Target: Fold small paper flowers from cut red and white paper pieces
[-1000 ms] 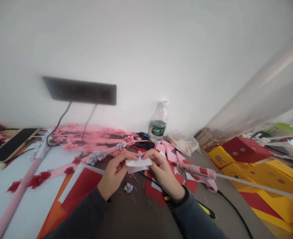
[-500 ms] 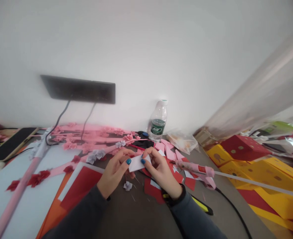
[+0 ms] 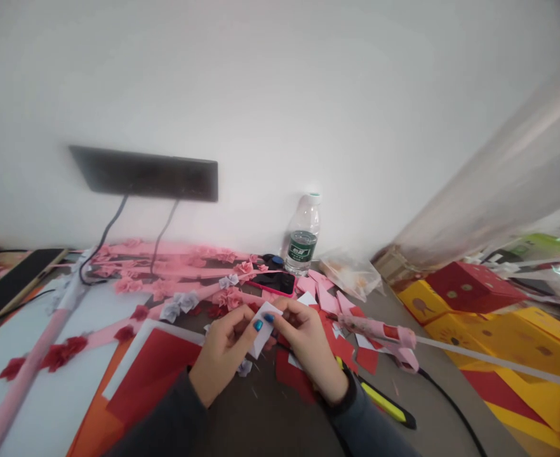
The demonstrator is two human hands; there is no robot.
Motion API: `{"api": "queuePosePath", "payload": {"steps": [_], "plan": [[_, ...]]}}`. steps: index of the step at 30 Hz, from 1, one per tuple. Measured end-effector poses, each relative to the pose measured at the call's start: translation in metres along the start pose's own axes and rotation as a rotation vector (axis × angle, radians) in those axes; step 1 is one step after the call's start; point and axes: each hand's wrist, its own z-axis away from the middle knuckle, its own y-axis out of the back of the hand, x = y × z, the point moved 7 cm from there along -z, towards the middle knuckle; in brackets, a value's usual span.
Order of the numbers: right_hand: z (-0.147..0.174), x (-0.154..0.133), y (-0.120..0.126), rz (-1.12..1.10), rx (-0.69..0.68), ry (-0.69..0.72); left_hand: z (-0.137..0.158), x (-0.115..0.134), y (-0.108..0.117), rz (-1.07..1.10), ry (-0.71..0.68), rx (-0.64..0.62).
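Observation:
Between my two hands is a small folded piece of white paper, tilted upright. My left hand pinches its left edge with thumb and fingers. On the other side, my right hand grips its upper right part, thumb close to the left thumb. A pale lilac paper flower lies on the table just below the paper, partly covered by the left hand. Red paper pieces lie beneath my right hand, and a yellow utility knife is beside that wrist.
Pink strips with paper flowers run along the back left. A water bottle stands against the wall, near a pink-edged phone. At right lie a pink-wrapped glue gun with its cord and yellow boxes. Red sheets lie left.
The white paper has turned from lying wide to standing narrow and more upright. Both hands have shifted slightly, bringing the thumbs together. The view has moved a little, and the pink-edged phone shows more.

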Motion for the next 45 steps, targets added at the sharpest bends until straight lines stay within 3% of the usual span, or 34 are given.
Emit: {"api": "queuePosePath", "payload": {"steps": [6,9,12,17,20,25,32,39,45], "plan": [[0.002,-0.002,-0.004,0.015,-0.059,-0.043,0.003,0.005,0.000,-0.184,-0.038,-0.041],[0.002,-0.003,-0.006,-0.006,-0.069,-0.038,0.004,0.005,0.004,-0.225,-0.053,0.001],[0.002,-0.002,-0.004,-0.006,-0.021,-0.004,0.005,0.004,0.008,-0.222,-0.050,0.055],[0.005,-0.002,-0.002,0.026,0.050,0.023,0.004,0.002,0.006,-0.143,0.004,0.041],[0.006,-0.005,-0.006,0.027,-0.011,0.016,0.003,0.003,0.007,-0.115,-0.014,0.050],[0.007,-0.009,-0.011,0.084,-0.081,0.021,0.005,0.011,0.016,-0.292,-0.173,0.155],[0.008,-0.009,-0.013,0.086,-0.104,0.006,0.008,0.008,0.012,-0.302,-0.108,0.095],[0.009,-0.012,-0.017,0.042,-0.146,0.001,0.009,0.009,0.014,-0.374,-0.161,0.138],[0.010,-0.012,-0.018,0.049,-0.168,0.037,0.010,0.010,0.011,-0.377,-0.143,0.099]]}}
